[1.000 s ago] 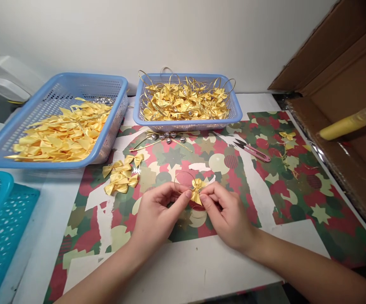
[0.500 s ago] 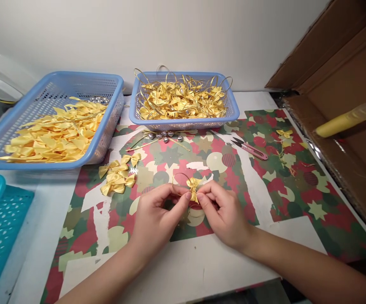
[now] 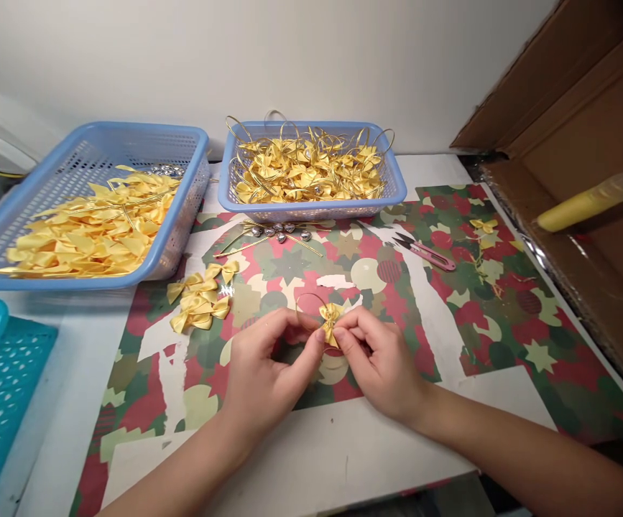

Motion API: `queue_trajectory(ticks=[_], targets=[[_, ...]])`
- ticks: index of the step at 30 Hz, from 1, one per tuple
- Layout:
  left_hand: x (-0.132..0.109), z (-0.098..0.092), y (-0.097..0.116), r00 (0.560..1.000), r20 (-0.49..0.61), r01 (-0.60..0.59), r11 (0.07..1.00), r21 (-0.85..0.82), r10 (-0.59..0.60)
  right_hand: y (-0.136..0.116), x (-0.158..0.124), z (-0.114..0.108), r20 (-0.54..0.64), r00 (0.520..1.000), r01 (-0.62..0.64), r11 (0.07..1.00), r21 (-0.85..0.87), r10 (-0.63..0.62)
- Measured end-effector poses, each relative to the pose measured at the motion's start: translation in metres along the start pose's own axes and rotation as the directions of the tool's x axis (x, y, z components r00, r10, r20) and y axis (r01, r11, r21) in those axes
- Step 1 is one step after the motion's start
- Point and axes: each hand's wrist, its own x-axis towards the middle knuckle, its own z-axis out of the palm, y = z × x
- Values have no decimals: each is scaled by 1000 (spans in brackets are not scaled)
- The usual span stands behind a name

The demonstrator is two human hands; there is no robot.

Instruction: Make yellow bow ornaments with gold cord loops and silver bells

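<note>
Between my fingertips is a yellow ribbon bow (image 3: 330, 321), with a thin gold cord (image 3: 311, 296) looping out above and below it. My left hand (image 3: 273, 366) pinches the cord and bow from the left, thumb against forefinger. From the other side my right hand (image 3: 379, 359) is closed in a pinch on the bow's right edge. Several loose yellow bows (image 3: 197, 301) lie in a small heap left of my left hand. Beyond the hands, silver bells (image 3: 281, 231) rest beside pieces of gold cord (image 3: 305, 246). Where the fingers meet, the cord is partly hidden.
A blue basket (image 3: 182, 248) at left holds yellow bows and bells. Another blue basket (image 3: 311, 208) behind holds bows with gold cords. Pink thread snips (image 3: 424, 251) lie right of centre. A teal basket (image 3: 25, 359) stands at near left, a cardboard box (image 3: 570, 108) at right.
The bow between my fingers has turned slightly, and its loops now show more openly toward me. Both hands keep their pinch in nearly the same place.
</note>
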Motion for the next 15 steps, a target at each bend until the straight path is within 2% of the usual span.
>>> queue_trajectory(ticks=[6, 15], targets=[[3, -1, 2, 998, 49, -49, 989, 138, 43, 0, -1, 0, 14, 998, 64, 994, -93, -63], [6, -5, 1, 997, 73, -41, 990, 133, 32, 2, -2, 0, 37, 986, 164, 968, -192, -160]])
